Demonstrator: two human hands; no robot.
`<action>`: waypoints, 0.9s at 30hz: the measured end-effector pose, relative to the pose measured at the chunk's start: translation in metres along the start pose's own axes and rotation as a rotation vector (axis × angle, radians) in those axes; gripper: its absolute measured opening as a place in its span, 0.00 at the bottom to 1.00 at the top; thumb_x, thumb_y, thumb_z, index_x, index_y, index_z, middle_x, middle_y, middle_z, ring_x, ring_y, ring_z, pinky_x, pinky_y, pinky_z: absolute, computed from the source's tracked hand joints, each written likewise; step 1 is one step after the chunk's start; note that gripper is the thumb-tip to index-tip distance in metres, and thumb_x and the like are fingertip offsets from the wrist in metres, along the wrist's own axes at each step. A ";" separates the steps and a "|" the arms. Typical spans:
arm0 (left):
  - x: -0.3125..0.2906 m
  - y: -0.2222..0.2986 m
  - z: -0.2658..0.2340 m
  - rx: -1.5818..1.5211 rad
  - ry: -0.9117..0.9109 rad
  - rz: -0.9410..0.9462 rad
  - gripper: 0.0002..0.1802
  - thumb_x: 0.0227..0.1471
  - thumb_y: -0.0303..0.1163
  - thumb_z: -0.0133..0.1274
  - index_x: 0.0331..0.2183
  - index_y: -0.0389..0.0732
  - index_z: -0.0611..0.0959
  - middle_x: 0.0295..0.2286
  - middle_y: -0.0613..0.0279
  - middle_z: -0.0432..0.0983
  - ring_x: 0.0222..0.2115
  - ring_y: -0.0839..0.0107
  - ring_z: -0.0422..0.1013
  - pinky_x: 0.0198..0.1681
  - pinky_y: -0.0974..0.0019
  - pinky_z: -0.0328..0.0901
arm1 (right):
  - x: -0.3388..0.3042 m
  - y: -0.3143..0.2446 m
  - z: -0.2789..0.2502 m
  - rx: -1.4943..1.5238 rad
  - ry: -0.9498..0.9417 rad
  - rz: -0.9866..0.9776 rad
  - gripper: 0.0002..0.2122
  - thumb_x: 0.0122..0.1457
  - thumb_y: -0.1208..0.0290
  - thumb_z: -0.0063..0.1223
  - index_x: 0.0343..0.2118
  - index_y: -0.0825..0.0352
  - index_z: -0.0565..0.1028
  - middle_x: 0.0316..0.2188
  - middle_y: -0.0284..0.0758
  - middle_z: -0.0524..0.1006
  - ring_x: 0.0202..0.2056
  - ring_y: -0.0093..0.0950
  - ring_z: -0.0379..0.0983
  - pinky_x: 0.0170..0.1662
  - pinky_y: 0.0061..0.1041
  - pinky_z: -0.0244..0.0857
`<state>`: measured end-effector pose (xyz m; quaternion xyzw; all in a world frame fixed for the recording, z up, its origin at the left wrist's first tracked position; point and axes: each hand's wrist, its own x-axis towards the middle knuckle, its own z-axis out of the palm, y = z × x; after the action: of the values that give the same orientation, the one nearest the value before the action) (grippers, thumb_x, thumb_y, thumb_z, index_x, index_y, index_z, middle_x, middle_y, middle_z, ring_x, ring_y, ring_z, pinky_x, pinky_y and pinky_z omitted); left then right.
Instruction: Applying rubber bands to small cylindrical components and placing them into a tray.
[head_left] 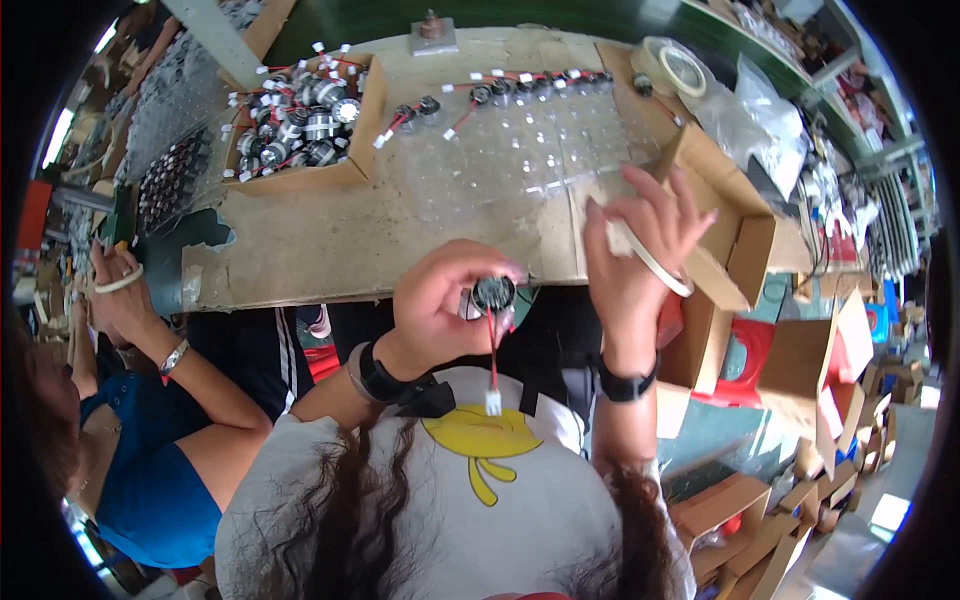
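My left hand [447, 305], at the table's front edge, is closed around a small round motor [493, 294]. The motor's dark end faces up, and its red wires hang down to a white plug [493, 402]. My right hand [648, 235] is raised to the right with its fingers apart and nothing visible in them. A pale band loops across its palm. Beyond both hands lies a clear plastic blister tray [500, 170], with several motors [545, 85] in a row along its far side, their wires and white plugs showing.
A cardboard box [372, 120] heaped with wired motors stands at the back left. Open cardboard boxes [745, 250] sit close by my right hand. Tape rolls [682, 68] and plastic bags [770, 120] lie at the back right. A co-worker's hand [122, 290] is at the left.
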<state>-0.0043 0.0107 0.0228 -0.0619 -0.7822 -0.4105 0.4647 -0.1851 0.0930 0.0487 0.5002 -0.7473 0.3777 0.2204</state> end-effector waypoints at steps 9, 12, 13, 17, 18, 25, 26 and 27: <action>0.017 -0.037 -0.111 0.104 0.687 -0.594 0.25 0.54 0.32 0.52 0.52 0.34 0.67 0.36 0.57 0.75 0.35 0.73 0.71 0.35 0.71 0.69 | -0.019 -0.001 -0.036 0.379 -0.193 -0.054 0.06 0.50 0.74 0.60 0.23 0.63 0.72 0.43 0.35 0.76 0.60 0.41 0.58 0.64 0.53 0.32; 0.042 -0.055 -0.164 0.593 0.627 -0.590 0.23 0.51 0.33 0.54 0.47 0.33 0.72 0.35 0.56 0.76 0.34 0.71 0.72 0.36 0.68 0.69 | -0.027 -0.001 -0.036 0.383 -0.250 -0.014 0.06 0.50 0.75 0.60 0.23 0.63 0.73 0.43 0.35 0.77 0.60 0.41 0.58 0.65 0.53 0.33; 0.048 -0.062 -0.175 0.812 0.536 -0.529 0.21 0.50 0.33 0.55 0.45 0.32 0.75 0.34 0.54 0.76 0.34 0.69 0.73 0.37 0.66 0.68 | -0.029 0.000 -0.033 0.389 -0.267 -0.004 0.06 0.50 0.75 0.60 0.22 0.63 0.73 0.42 0.35 0.77 0.60 0.41 0.58 0.65 0.53 0.32; 0.070 -0.091 -0.205 1.200 0.299 -0.513 0.20 0.48 0.34 0.56 0.42 0.33 0.77 0.35 0.51 0.76 0.35 0.61 0.73 0.39 0.61 0.68 | -0.036 0.011 -0.030 0.375 -0.296 0.021 0.06 0.49 0.74 0.60 0.22 0.63 0.73 0.42 0.33 0.78 0.59 0.41 0.58 0.65 0.53 0.32; 0.074 -0.092 -0.201 1.196 0.300 -0.508 0.20 0.48 0.34 0.56 0.42 0.33 0.77 0.35 0.51 0.76 0.35 0.61 0.73 0.39 0.61 0.68 | -0.038 0.014 -0.030 0.356 -0.293 0.035 0.05 0.49 0.73 0.61 0.22 0.62 0.74 0.41 0.32 0.78 0.59 0.42 0.59 0.64 0.54 0.32; 0.107 -0.088 -0.110 0.919 -0.008 -0.459 0.16 0.47 0.38 0.58 0.37 0.39 0.79 0.34 0.54 0.75 0.34 0.56 0.73 0.37 0.58 0.68 | -0.043 0.023 -0.039 0.326 -0.296 0.085 0.06 0.49 0.75 0.61 0.21 0.63 0.73 0.41 0.33 0.78 0.59 0.41 0.59 0.65 0.53 0.31; 0.105 -0.100 -0.096 0.956 -0.105 -0.410 0.14 0.48 0.38 0.58 0.37 0.41 0.79 0.34 0.55 0.74 0.31 0.57 0.73 0.36 0.58 0.68 | -0.042 0.020 -0.039 0.331 -0.312 0.073 0.06 0.48 0.75 0.61 0.21 0.63 0.73 0.41 0.33 0.78 0.59 0.41 0.59 0.65 0.53 0.31; 0.105 -0.112 -0.082 0.953 -0.099 -0.408 0.14 0.48 0.38 0.58 0.37 0.41 0.79 0.34 0.55 0.74 0.31 0.57 0.73 0.36 0.58 0.68 | -0.042 0.018 -0.039 0.335 -0.327 0.061 0.06 0.48 0.75 0.61 0.21 0.63 0.73 0.41 0.33 0.78 0.59 0.41 0.59 0.65 0.53 0.31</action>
<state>-0.0610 -0.1501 0.0586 0.2908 -0.8994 -0.0874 0.3144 -0.1867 0.1520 0.0372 0.5613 -0.7149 0.4170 -0.0010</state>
